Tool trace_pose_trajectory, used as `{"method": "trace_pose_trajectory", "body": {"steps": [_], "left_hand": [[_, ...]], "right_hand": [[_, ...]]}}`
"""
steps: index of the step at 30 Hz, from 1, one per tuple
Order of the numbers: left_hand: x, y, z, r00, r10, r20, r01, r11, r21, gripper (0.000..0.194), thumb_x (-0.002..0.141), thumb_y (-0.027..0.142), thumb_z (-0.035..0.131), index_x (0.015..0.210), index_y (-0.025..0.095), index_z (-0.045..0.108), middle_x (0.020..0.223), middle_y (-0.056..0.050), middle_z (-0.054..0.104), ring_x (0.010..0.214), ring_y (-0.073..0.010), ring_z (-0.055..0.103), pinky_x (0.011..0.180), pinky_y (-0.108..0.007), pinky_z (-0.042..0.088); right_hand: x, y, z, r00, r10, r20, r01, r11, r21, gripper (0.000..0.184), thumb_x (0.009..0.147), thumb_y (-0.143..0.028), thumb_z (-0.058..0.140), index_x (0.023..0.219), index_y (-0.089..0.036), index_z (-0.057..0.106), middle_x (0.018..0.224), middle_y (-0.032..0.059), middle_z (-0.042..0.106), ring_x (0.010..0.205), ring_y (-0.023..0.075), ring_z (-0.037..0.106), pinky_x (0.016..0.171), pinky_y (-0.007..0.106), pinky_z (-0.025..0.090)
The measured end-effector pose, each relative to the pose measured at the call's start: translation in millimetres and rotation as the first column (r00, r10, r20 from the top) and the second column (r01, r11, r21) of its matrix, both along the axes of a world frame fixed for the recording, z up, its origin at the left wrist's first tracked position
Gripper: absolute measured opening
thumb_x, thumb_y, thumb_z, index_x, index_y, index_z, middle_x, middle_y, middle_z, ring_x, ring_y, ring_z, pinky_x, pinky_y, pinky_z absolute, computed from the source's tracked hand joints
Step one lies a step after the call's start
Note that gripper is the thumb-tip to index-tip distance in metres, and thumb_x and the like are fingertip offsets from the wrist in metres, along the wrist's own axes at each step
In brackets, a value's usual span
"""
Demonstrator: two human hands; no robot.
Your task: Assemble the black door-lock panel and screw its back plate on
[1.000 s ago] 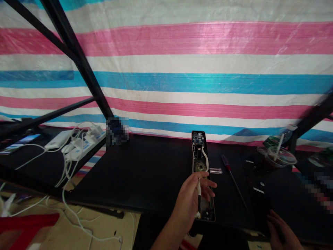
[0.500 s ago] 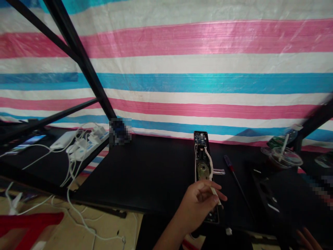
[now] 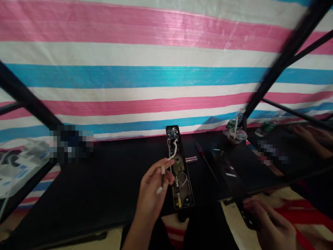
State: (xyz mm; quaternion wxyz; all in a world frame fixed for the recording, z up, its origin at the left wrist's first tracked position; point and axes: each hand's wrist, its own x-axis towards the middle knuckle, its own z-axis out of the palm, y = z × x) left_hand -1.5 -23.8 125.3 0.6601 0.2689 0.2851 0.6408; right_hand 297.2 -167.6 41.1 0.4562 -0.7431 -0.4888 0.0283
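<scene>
A long, narrow black housing point(image 3: 183, 180), like an opened door lock panel, lies on the black table. It holds a small circuit board point(image 3: 172, 132) at its far end and a brass-coloured metal part point(image 3: 179, 200) near its close end. My left hand point(image 3: 153, 185) is at the housing's left side, its fingers pinched on a white cable point(image 3: 174, 151) that runs from the board. The cable's free end, with a small white plug point(image 3: 160, 190), hangs in front of the fingers. My right hand point(image 3: 272, 222) grips the near end of a long black cover plate point(image 3: 229, 170).
A screwdriver point(image 3: 206, 162) lies right of the housing. Further right stand a plastic cup with a straw point(image 3: 236, 135) and bottles. Black metal posts point(image 3: 275, 69) rise on both sides. A power strip with cables point(image 3: 23, 166) is at left; another person's hands point(image 3: 309, 133) are at far right.
The view has swung right. My left hand has moved left off the housing's near part, still pinching the cable. My right hand has come further into view, on the black cover plate.
</scene>
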Motion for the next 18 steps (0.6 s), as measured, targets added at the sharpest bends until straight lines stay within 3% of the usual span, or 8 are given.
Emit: {"method": "trace_pose_trajectory", "body": {"steps": [3,5,7,10,13,16,18], "left_hand": [[-8.0,14.8,-3.8,0.999,0.047,-0.024,-0.046,0.999,0.027,0.033,0.076,0.032,0.080,0.104,0.016,0.075,0.113,-0.019,0.075,0.067,-0.0166,0.067,0.062,-0.030,0.053],[-5.9,18.4,-8.7,0.995,0.084,-0.044,-0.083,0.996,0.034,0.036,0.073,0.028,0.081,0.105,0.015,0.074,0.113,-0.020,0.075,0.070,-0.0184,0.069,0.065,-0.032,0.054],[2.4,15.0,-14.6,0.992,0.112,-0.061,-0.112,0.994,0.007,0.038,0.069,0.028,0.083,0.103,0.014,0.074,0.109,-0.019,0.077,0.071,-0.0195,0.071,0.067,-0.033,0.056],[23.6,-1.2,-22.8,0.995,0.045,-0.094,-0.055,0.993,-0.108,0.039,0.072,0.039,0.082,0.100,0.013,0.074,0.107,-0.018,0.077,0.075,-0.0215,0.072,0.067,-0.031,0.057],[47.3,-20.7,-23.7,0.997,0.056,-0.054,-0.067,0.971,-0.231,0.044,0.078,0.047,0.077,0.111,0.019,0.071,0.125,-0.015,0.071,0.087,-0.0213,0.073,0.069,-0.029,0.058],[62.7,-30.1,-12.8,0.992,0.107,0.064,-0.079,0.939,-0.334,0.041,0.084,0.046,0.071,0.118,0.024,0.068,0.129,-0.009,0.069,0.098,-0.0210,0.072,0.077,-0.029,0.059],[65.0,-29.3,-2.5,0.981,0.038,0.190,0.040,0.919,-0.393,0.040,0.089,0.051,0.063,0.116,0.021,0.068,0.121,-0.011,0.072,0.103,-0.0259,0.072,0.083,-0.037,0.059]], "right_hand": [[-27.2,6.8,41.3,0.967,0.126,-0.221,-0.104,0.989,0.105,0.042,0.087,-0.049,0.061,0.055,-0.023,0.068,0.070,0.0118,0.071,0.073,0.0292,0.071,0.064,0.038,0.060],[-46.6,16.0,63.6,0.953,0.177,-0.247,-0.137,0.975,0.174,0.042,0.090,-0.043,0.061,0.053,-0.023,0.066,0.063,0.0090,0.068,0.064,0.0239,0.068,0.060,0.034,0.058],[-63.1,27.6,77.4,0.921,0.314,-0.230,-0.245,0.927,0.285,0.040,0.092,-0.033,0.060,0.054,-0.021,0.065,0.059,0.0068,0.066,0.058,0.0196,0.065,0.052,0.029,0.053],[-81.2,43.6,84.4,0.841,0.512,-0.177,-0.409,0.814,0.413,0.035,0.093,-0.018,0.058,0.058,-0.019,0.062,0.054,0.0025,0.062,0.056,0.0155,0.063,0.051,0.025,0.049],[-99.1,51.1,82.3,0.796,0.598,-0.093,-0.488,0.725,0.486,0.032,0.092,-0.009,0.057,0.062,-0.018,0.060,0.056,0.0014,0.061,0.058,0.0141,0.062,0.054,0.025,0.050],[-120.6,51.2,75.7,0.771,0.636,-0.031,-0.522,0.659,0.541,0.031,0.092,-0.006,0.053,0.065,-0.019,0.059,0.059,0.0020,0.062,0.059,0.0143,0.062,0.054,0.027,0.051],[-132.9,50.3,69.4,0.754,0.656,-0.009,-0.537,0.625,0.567,0.029,0.093,-0.006,0.051,0.069,-0.019,0.060,0.059,0.0021,0.061,0.060,0.0147,0.062,0.054,0.027,0.052]]}}
